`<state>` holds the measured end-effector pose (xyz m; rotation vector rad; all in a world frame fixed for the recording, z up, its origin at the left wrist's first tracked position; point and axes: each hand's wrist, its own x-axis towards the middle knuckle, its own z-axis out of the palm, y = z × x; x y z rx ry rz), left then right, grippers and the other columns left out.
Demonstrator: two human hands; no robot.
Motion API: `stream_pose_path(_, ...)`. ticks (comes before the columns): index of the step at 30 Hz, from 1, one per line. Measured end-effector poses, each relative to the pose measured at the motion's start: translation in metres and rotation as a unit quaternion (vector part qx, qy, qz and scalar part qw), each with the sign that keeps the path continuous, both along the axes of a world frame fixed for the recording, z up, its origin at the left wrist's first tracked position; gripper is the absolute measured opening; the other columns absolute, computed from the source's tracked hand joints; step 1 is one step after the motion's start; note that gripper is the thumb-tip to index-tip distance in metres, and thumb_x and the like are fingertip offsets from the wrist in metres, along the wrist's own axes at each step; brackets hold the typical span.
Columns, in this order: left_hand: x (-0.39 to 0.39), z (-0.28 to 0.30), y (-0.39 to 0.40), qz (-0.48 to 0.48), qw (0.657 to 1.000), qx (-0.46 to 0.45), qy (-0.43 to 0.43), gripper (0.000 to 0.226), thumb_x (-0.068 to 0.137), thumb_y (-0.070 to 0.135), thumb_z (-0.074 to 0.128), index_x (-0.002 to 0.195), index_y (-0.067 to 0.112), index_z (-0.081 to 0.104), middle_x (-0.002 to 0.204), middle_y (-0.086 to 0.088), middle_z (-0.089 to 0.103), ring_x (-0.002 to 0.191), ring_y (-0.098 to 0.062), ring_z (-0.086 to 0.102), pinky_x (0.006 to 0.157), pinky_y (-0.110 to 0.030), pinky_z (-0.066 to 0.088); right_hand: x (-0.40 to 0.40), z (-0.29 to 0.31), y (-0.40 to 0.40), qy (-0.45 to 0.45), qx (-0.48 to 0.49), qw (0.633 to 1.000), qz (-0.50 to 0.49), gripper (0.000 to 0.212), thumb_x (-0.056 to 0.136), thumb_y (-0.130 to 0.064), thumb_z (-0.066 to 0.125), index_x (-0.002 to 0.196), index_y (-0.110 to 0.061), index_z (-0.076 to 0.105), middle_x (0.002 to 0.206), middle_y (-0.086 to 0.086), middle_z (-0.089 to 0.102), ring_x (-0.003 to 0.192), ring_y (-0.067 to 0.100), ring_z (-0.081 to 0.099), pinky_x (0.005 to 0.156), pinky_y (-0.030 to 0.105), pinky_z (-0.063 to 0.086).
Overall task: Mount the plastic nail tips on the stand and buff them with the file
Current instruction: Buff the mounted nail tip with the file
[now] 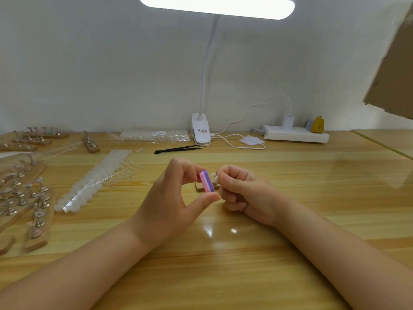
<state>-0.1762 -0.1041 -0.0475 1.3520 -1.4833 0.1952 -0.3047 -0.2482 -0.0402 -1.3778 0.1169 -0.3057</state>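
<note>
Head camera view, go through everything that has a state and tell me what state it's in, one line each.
Left hand: pinches the buffer block.
Buffer block: held upright above the table.
Right hand: fingers curled around a small stand peg.
Stand peg: held beside the block.
Desk lamp: switched on.
Tweezers: lying flat, untouched.
Bag of nail tips: lying unopened, as far as visible.

The wooden stand (199, 187) near the middle of the tabletop (290, 198) is mostly hidden behind the buffing file (207, 181) and the right hand (242, 193); only its left end shows. The nail tip (215, 178) at the right hand's fingertips is too small to make out, perhaps already seated on its peg. Along the tabletop's left edge the stand racks (26, 198) (metal pegs on wood) are cut off. Both forearms leave the picture at the bottom.
</note>
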Motion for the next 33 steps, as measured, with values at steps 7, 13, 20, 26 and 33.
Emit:
stream_pose_path(7,-0.005,0.006,0.0,0.015,0.996,-0.034,0.078,0.045,0.076,0.044,0.077,0.091,0.03,0.037,0.1,0.003,0.059,0.096,-0.009,0.065,0.085,-0.026,0.055,0.001,0.001,0.002,0.007,-0.015,1.0,-0.002,0.008,0.086,-0.021,0.058,0.085,-0.014,0.055,0.063,-0.011,0.055,0.052,0.004,0.039,0.042,0.014,0.029)
stream_pose_path(13,-0.012,0.003,0.002,0.13,0.99,0.016,-0.049,0.055,0.068,0.067,0.064,0.094,0.027,0.038,0.086,0.01,0.053,0.074,-0.009,0.055,0.061,-0.021,0.047,0.001,0.002,0.003,0.01,-0.023,1.0,0.002,0.011,0.084,-0.025,0.064,0.077,-0.017,0.061,0.061,-0.006,0.052,0.051,0.004,0.039,0.042,0.015,0.028)
stream_pose_path(20,-0.011,0.006,0.001,0.141,0.99,0.025,0.002,0.058,0.065,0.065,0.063,0.094,0.019,0.041,0.087,0.005,0.053,0.078,-0.007,0.056,0.068,-0.019,0.047,0.002,0.001,0.002,0.004,0.003,1.0,-0.008,0.011,0.085,-0.024,0.06,0.077,-0.019,0.065,0.065,-0.004,0.054,0.052,0.004,0.04,0.041,0.014,0.03)
stream_pose_path(26,-0.009,0.007,0.0,0.135,0.991,0.02,-0.001,0.054,0.066,0.059,0.064,0.091,0.019,0.04,0.085,0.004,0.052,0.079,-0.005,0.056,0.074,-0.012,0.044,0.001,0.002,0.001,0.014,-0.005,1.0,0.01,0.01,0.088,-0.022,0.06,0.08,-0.016,0.06,0.064,-0.007,0.055,0.053,0.005,0.041,0.042,0.014,0.03)
stream_pose_path(33,-0.013,0.004,-0.003,0.108,0.993,0.026,-0.026,0.053,0.067,0.056,0.068,0.09,0.017,0.04,0.083,0.005,0.051,0.075,-0.006,0.055,0.07,-0.012,0.044,0.003,0.001,0.002,0.016,-0.003,1.0,-0.013,0.009,0.085,-0.021,0.059,0.078,-0.015,0.062,0.066,-0.001,0.052,0.05,0.005,0.041,0.04,0.014,0.03)
